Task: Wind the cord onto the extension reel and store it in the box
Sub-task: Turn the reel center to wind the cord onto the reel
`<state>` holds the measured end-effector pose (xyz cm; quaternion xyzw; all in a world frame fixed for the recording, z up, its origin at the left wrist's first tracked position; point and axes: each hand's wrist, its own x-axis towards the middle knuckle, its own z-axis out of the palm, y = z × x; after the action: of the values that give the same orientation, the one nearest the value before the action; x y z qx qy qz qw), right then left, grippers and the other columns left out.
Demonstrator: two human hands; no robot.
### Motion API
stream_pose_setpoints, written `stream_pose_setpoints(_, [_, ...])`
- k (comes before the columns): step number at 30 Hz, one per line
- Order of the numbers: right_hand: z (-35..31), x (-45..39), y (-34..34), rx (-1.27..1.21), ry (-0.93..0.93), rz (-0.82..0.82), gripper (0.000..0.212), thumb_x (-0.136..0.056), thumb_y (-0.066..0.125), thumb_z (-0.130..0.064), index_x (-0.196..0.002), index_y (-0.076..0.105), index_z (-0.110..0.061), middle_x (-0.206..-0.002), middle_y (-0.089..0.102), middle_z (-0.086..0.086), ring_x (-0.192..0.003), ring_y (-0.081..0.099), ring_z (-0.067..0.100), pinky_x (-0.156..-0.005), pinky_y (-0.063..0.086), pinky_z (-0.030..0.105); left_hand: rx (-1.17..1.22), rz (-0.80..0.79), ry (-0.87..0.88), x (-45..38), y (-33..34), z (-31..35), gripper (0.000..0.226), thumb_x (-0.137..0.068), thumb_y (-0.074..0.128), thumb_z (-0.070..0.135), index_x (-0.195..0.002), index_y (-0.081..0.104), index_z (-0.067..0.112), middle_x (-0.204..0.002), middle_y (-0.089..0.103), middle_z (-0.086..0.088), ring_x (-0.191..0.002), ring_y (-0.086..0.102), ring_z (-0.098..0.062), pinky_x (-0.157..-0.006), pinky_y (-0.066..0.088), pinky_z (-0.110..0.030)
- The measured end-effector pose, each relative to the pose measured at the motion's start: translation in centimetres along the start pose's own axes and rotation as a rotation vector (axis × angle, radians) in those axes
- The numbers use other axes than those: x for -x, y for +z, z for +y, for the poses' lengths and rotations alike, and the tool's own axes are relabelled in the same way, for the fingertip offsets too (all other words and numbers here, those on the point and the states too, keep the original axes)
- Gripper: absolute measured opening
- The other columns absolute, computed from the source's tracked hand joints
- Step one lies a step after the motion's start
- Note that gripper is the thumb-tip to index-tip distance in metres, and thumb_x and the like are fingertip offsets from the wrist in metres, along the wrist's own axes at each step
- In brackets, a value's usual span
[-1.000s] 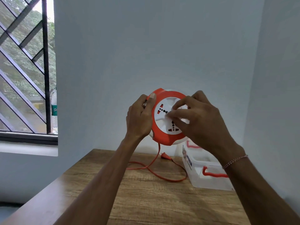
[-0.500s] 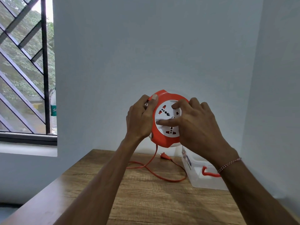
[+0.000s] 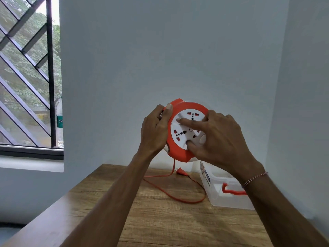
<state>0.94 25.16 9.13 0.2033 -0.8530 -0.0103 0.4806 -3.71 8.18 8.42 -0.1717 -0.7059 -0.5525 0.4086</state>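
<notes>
Wooden table point(image 3: 160, 220) carried the clear box point(image 3: 229, 195) and the loose cord point(image 3: 178, 195). Above it, the left hand point(image 3: 154, 131) was closed around the rim of the extension reel point(image 3: 179, 145), while the right hand point(image 3: 219, 139) lay spread, its fingertips point(image 3: 179, 120) pressing the white disc. To wind well, I think the rim must stay fixed and the cord run freely. Compared with half a second before, the sockets had turned.

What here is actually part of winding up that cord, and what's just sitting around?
Part of the job:
- extension reel, held up by the left hand
- right hand, fingers on the reel's white face
- orange cord and plug on the table
- clear box with red handle

Just lying about:
- bottle on the window sill
</notes>
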Motion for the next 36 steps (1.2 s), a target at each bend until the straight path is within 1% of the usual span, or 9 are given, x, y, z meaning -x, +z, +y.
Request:
stream_pose_setpoints(8, [-1.6,0.0,0.6,-0.21,0.225,0.187,0.077,-0.074,0.045,-0.079,-0.122,0.065,-0.023,-0.108,0.072,0.005,-0.083,0.07,0.026,-0.079,0.058,0.04,-0.001,0.02,0.018,0.1,0.2,0.2,0.041,-0.099,0.039,0.056,-0.097,0.065,0.024,-0.088,0.074,0.009,-0.078,0.075,-0.016,-0.078,0.065,-0.048])
stream_pose_setpoints(13, [-1.2,-0.2,0.6,-0.142,0.153,0.206,0.074,-0.076,0.043,-0.078,-0.117,0.067,-0.02,-0.1,0.074,0.006,-0.077,0.07,0.025,-0.074,0.058,0.037,0.005,0.029,0.023,0.2,0.1,0.2,0.039,-0.105,0.041,0.047,-0.1,0.065,0.017,-0.087,0.074,0.007,-0.077,0.075,-0.018,-0.077,0.065,-0.049])
stream_pose_setpoints(16, [-0.6,-0.4,0.1,-0.143,0.035,0.229,0.053,-0.081,0.059,-0.058,-0.111,0.069,-0.015,-0.102,0.073,0.006,-0.084,0.065,0.024,-0.074,0.053,0.032,0.015,0.033,0.019,0.1,0.0,0.2,0.043,-0.102,0.04,0.052,-0.102,0.066,0.017,-0.087,0.074,0.007,-0.076,0.075,-0.018,-0.076,0.066,-0.048])
stream_pose_setpoints(19, [-0.3,-0.6,-0.8,-0.173,-0.068,0.124,0.026,-0.083,0.071,-0.027,-0.109,0.069,-0.026,-0.12,0.063,0.004,-0.106,0.052,0.022,-0.08,0.054,0.036,0.015,0.049,0.015,-0.1,-0.2,0.1,0.038,-0.1,0.041,0.054,-0.098,0.064,0.025,-0.088,0.074,0.009,-0.076,0.075,-0.017,-0.076,0.066,-0.046])
stream_pose_setpoints(21, [-0.4,-0.5,-1.6,-0.142,-0.112,-0.052,0.04,-0.08,0.073,-0.018,-0.115,0.065,-0.036,-0.138,0.049,0.003,-0.122,0.041,0.024,-0.089,0.052,0.041,0.008,0.059,0.019,-0.3,-0.3,0.1,0.032,-0.102,0.042,0.051,-0.098,0.063,0.027,-0.089,0.073,0.012,-0.078,0.075,-0.016,-0.078,0.066,-0.045])
stream_pose_setpoints(24, [-1.1,-0.2,-2.0,0.039,-0.142,-0.249,0.069,-0.078,0.077,-0.02,-0.135,0.047,-0.045,-0.154,0.024,0.004,-0.139,0.022,0.03,-0.105,0.039,0.047,0.022,0.048,0.007,-0.2,-0.2,0.2,0.043,-0.097,0.04,0.056,-0.102,0.065,0.021,-0.093,0.075,0.006,-0.081,0.076,-0.018,-0.078,0.066,-0.044])
stream_pose_setpoints(28, [-1.8,-0.1,-1.9,0.123,-0.121,-0.195,0.072,-0.062,0.087,-0.028,-0.126,0.058,-0.041,-0.137,0.051,0.014,-0.123,0.046,0.039,-0.091,0.047,0.05,0.002,0.027,0.02,-0.1,0.0,0.2,0.051,-0.095,0.039,0.059,-0.104,0.066,0.017,-0.094,0.076,0.002,-0.081,0.076,-0.02,-0.078,0.066,-0.046])
stream_pose_setpoints(31, [-1.3,0.1,-1.2,0.126,-0.105,-0.13,0.069,-0.062,0.086,-0.035,-0.125,0.059,-0.042,-0.125,0.059,0.015,-0.109,0.054,0.037,-0.083,0.049,0.045,-0.009,0.026,0.025,-0.1,0.1,0.1,0.049,-0.094,0.039,0.059,-0.104,0.066,0.019,-0.097,0.076,0.001,-0.082,0.076,-0.021,-0.078,0.066,-0.047])
stream_pose_setpoints(36, [-0.3,0.2,-0.4,0.023,-0.011,0.037,0.06,-0.075,0.064,-0.058,-0.132,0.052,-0.043,-0.112,0.069,0.008,-0.092,0.065,0.027,-0.076,0.054,0.038,0.02,0.027,0.008,-0.1,0.2,0.1,0.05,-0.095,0.04,0.059,-0.104,0.066,0.017,-0.094,0.076,0.001,-0.079,0.076,-0.021,-0.076,0.066,-0.049])
